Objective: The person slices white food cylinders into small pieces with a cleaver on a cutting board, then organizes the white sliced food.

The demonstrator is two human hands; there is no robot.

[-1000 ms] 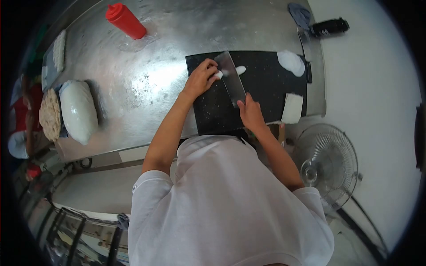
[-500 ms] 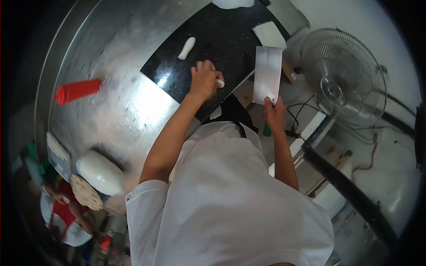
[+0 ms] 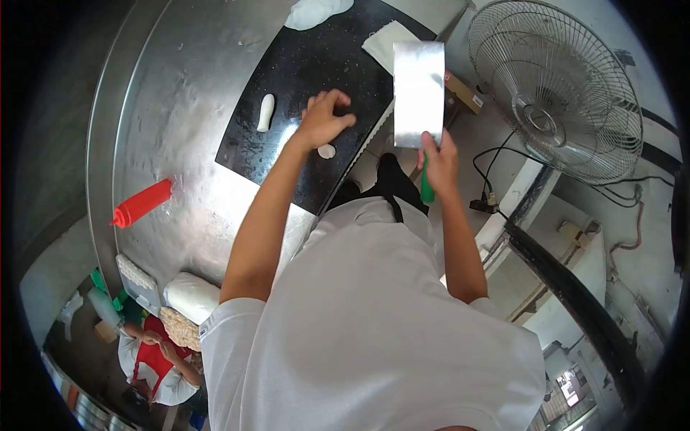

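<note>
My left hand (image 3: 323, 122) hovers over the black board (image 3: 287, 79), its fingers apart and nothing between them. A small white dough disc (image 3: 326, 151) lies on the board just below its palm. To the left of that hand is an elongated white dough piece (image 3: 267, 113). My right hand (image 3: 440, 161) grips the green handle of a cleaver (image 3: 419, 93), held blade up past the board's right edge. Behind the blade, a white cloth (image 3: 389, 44) rests on the board, and a larger white dough mass (image 3: 316, 11) sits at the far end.
A red squeeze bottle (image 3: 142, 204) lies on the metal table (image 3: 180, 108). A wire fan (image 3: 553, 93) stands at right, near cables. At lower left are a wrapped white bundle (image 3: 192, 297), a tray (image 3: 140, 281) and a co-worker in a red apron (image 3: 152, 357).
My left hand has opened and let go of the small dough piece, which now lies on the board. The head view has shifted; the cleaver remains in my right hand.
</note>
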